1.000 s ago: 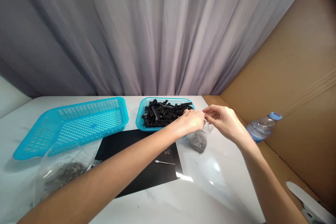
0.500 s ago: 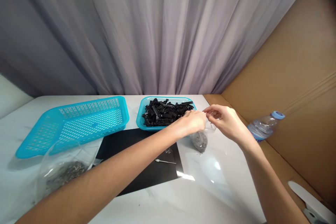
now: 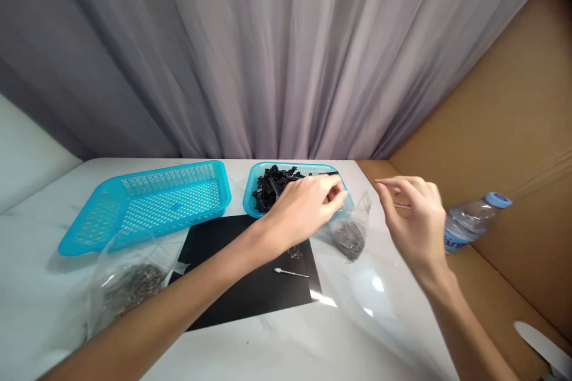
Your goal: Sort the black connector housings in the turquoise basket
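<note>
My left hand (image 3: 310,205) hovers over the front right of a blue basket (image 3: 250,190) heaped with black plastic parts (image 3: 273,183). Its fingers are loosely curled, and I see nothing in them. Just beneath and to the right stands a clear plastic bag (image 3: 351,235) of small grey pieces, its mouth upright and untouched. My right hand (image 3: 413,214), right of the bag, has bent fingers around a thin pinkish band (image 3: 402,205), partly hidden. On the black mat (image 3: 232,292) lie a slim white-handled tool (image 3: 290,272) and several tiny metal pieces (image 3: 295,252).
A larger blue basket (image 3: 218,202) stands at the left. In front of it is another clear bag (image 3: 134,286) with small dark metal pieces, partly behind my left forearm. A water bottle (image 3: 473,223) lies tilted at the right, by the brown cardboard wall (image 3: 504,113).
Both hands have come off the neck of the small bag and moved apart, left hand leftward, right hand rightward. A pinkish band now shows in the right hand. The view has shifted slightly.
</note>
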A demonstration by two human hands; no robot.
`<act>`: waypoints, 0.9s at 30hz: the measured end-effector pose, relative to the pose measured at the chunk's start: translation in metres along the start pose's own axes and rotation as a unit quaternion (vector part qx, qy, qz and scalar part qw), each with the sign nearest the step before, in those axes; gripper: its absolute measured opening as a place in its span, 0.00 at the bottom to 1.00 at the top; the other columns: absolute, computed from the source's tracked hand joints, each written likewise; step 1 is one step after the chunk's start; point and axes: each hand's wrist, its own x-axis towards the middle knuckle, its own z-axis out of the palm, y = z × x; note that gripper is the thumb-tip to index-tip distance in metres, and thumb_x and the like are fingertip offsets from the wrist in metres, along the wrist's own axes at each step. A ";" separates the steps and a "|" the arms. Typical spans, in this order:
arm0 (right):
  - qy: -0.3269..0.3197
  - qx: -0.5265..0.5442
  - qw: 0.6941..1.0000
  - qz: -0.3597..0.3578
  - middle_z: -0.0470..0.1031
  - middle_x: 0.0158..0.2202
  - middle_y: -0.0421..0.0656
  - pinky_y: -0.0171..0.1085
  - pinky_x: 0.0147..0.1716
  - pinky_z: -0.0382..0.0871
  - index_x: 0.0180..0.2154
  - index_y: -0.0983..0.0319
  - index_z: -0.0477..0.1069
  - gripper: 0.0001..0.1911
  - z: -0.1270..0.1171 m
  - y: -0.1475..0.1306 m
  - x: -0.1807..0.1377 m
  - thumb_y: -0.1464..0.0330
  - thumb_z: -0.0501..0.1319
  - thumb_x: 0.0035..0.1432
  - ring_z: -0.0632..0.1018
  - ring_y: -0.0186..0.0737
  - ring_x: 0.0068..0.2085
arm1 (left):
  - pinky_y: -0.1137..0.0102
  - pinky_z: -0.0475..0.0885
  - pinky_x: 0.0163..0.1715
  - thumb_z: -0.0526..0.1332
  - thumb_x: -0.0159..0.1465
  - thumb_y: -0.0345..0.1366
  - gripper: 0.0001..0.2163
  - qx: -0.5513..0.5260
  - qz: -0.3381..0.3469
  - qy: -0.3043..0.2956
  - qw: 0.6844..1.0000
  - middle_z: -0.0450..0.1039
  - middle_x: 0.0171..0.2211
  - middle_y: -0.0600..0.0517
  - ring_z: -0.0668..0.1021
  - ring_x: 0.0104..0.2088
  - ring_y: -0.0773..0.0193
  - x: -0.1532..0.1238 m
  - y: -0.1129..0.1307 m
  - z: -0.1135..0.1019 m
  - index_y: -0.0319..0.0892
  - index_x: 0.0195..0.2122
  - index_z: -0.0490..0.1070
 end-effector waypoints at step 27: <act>-0.292 0.156 0.940 -0.088 0.77 0.37 0.44 0.40 0.41 0.72 0.40 0.59 0.79 0.16 0.119 -0.028 -0.102 0.62 0.55 0.74 0.76 0.42 0.39 | 0.66 0.70 0.46 0.52 0.76 0.37 0.15 0.031 -0.010 -0.025 0.999 0.75 0.41 0.51 0.77 0.42 0.61 -0.120 -0.139 0.060 0.43 0.39 0.77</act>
